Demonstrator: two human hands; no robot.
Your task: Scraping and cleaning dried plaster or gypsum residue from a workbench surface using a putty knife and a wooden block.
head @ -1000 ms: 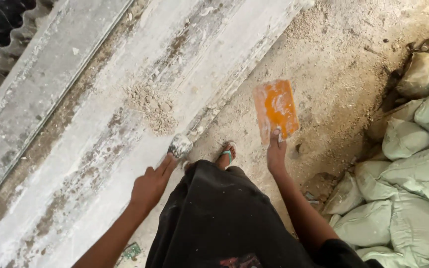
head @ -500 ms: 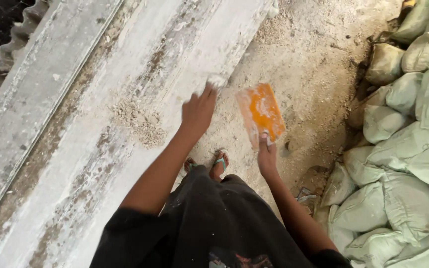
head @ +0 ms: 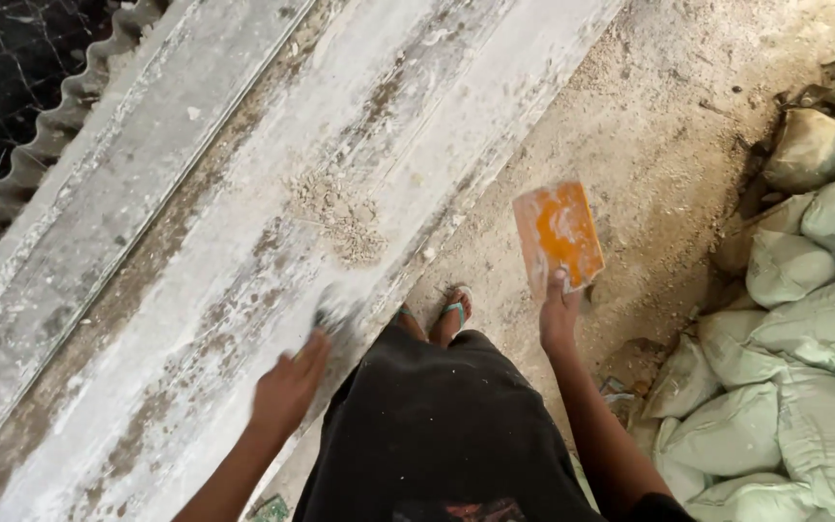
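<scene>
Left hand (head: 287,387) first: I see it low over the near edge of the long pale concrete slab (head: 244,242), fingers curled around something small and grey, a blurred tool head (head: 335,314) showing just beyond the fingertips; I cannot make out what kind of tool it is, only that the hand is closed on it. Half a second ago that hand was stretched further up the slab, close to the orange board, and it has since drawn back down toward the body, much nearer to where it sat a second ago. My right hand (head: 560,319) is beside the hip, fingers closed on the lower edge of a flat orange board (head: 560,232) smeared with pale material, held out over the dirt floor (head: 669,145); its grip and place look almost the same as in both earlier frames. A small heap of crumbly grey debris (head: 340,217) lies on the slab, up and slightly right of the left hand and apart from it, and it has not shifted. Below, one foot in a flip-flop (head: 451,311) stands on the floor right against the slab's edge, between the two hands. Stacked pale green sacks (head: 804,387) fill the right side, well apart from the board. A corrugated sheet edge (head: 60,145) runs along the far left of the slab.
</scene>
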